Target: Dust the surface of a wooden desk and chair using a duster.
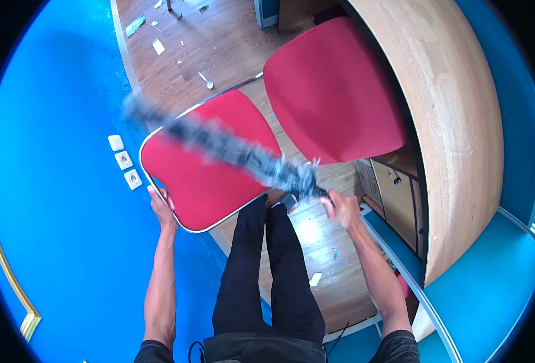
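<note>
My left hand [162, 206] grips the metal-framed edge of a chair with a red padded back [217, 181], which leans at a slant before my legs. In my right hand [342, 208] is the handle end of a fluffy grey duster [235, 149]. Motion blurs the duster, and it stretches up and left across the red padding, its far end over the blue wall. Whether it touches the padding I cannot tell.
A second red chair seat [335, 90] stands beside a wooden desk [453, 113] with a cabinet [394, 190] underneath. Wall sockets [123, 160] are on the blue wall [77, 254] at left. A white spoon [206, 80] and scraps litter the wood-look floor [226, 50].
</note>
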Demonstrator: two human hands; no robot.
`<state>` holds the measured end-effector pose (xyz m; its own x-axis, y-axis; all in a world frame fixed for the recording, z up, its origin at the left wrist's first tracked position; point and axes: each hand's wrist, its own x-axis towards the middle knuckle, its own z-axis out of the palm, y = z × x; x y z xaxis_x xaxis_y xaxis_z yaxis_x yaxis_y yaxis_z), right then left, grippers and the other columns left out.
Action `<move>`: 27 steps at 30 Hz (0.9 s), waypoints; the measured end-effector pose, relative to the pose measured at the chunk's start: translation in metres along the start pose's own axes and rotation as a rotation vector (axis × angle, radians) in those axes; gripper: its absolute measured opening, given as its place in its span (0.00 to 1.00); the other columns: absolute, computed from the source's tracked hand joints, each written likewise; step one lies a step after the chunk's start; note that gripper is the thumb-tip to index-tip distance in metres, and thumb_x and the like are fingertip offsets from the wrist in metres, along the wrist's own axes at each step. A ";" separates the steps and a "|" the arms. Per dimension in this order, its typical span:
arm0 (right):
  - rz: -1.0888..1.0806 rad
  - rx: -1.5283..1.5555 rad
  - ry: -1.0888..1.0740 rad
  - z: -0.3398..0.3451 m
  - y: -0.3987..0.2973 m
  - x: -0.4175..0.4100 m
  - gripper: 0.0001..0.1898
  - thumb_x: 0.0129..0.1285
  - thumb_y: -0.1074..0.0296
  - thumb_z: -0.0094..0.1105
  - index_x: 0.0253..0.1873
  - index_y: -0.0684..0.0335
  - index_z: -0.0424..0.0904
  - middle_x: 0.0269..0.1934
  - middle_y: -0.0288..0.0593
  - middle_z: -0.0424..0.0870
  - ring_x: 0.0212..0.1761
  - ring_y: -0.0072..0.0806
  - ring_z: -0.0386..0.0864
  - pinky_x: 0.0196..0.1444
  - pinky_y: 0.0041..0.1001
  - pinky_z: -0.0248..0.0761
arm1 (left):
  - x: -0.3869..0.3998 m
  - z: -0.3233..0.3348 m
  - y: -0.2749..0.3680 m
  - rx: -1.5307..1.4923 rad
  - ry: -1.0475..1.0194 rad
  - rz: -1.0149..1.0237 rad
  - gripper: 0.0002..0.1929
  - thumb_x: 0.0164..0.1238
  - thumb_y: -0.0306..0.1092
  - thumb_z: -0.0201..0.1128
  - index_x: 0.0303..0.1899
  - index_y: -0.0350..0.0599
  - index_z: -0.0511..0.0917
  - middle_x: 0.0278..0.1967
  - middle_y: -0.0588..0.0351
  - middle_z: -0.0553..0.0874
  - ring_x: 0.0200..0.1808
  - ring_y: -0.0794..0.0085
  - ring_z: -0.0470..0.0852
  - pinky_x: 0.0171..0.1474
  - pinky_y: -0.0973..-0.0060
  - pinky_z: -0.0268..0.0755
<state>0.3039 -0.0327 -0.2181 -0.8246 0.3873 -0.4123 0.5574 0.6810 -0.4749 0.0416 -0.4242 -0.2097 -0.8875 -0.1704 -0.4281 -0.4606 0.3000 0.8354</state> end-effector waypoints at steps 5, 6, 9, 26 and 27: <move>0.394 -0.121 0.121 0.005 0.079 0.004 0.21 0.69 0.48 0.50 0.33 0.64 0.76 0.24 0.62 0.79 0.28 0.60 0.78 0.30 0.52 0.70 | 0.003 0.022 -0.011 0.001 -0.008 0.003 0.30 0.73 0.65 0.35 0.23 0.50 0.65 0.11 0.62 0.64 0.10 0.78 0.61 0.15 0.78 0.51; 0.345 -0.161 0.150 0.003 0.078 0.004 0.22 0.68 0.48 0.51 0.33 0.65 0.76 0.24 0.62 0.79 0.28 0.61 0.78 0.30 0.52 0.70 | 0.000 0.026 -0.008 0.002 -0.002 -0.002 0.30 0.74 0.65 0.35 0.23 0.49 0.65 0.10 0.62 0.64 0.10 0.77 0.61 0.15 0.78 0.51; 0.127 -0.071 0.070 -0.004 0.015 0.008 0.20 0.68 0.49 0.51 0.35 0.63 0.76 0.22 0.59 0.79 0.27 0.55 0.80 0.28 0.48 0.71 | 0.001 0.006 -0.004 -0.002 -0.022 0.001 0.31 0.73 0.66 0.34 0.22 0.49 0.65 0.10 0.62 0.64 0.09 0.77 0.60 0.15 0.77 0.51; 0.055 -0.058 0.215 -0.028 0.067 0.024 0.22 0.67 0.48 0.53 0.32 0.63 0.75 0.21 0.60 0.78 0.25 0.57 0.79 0.27 0.46 0.72 | 0.020 0.007 -0.033 0.003 -0.005 0.002 0.29 0.74 0.64 0.36 0.24 0.50 0.66 0.13 0.64 0.65 0.12 0.80 0.63 0.16 0.79 0.52; 0.304 -0.130 0.292 -0.024 0.085 0.022 0.21 0.66 0.48 0.55 0.30 0.63 0.74 0.20 0.59 0.78 0.24 0.56 0.79 0.26 0.45 0.71 | 0.018 0.010 -0.034 0.004 -0.028 -0.007 0.29 0.74 0.64 0.36 0.24 0.50 0.66 0.13 0.64 0.65 0.12 0.80 0.63 0.16 0.79 0.52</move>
<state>0.3304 0.0483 -0.2493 -0.6284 0.7287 -0.2723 0.7773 0.5746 -0.2562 0.0412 -0.4283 -0.2494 -0.8844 -0.1466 -0.4432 -0.4666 0.3026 0.8311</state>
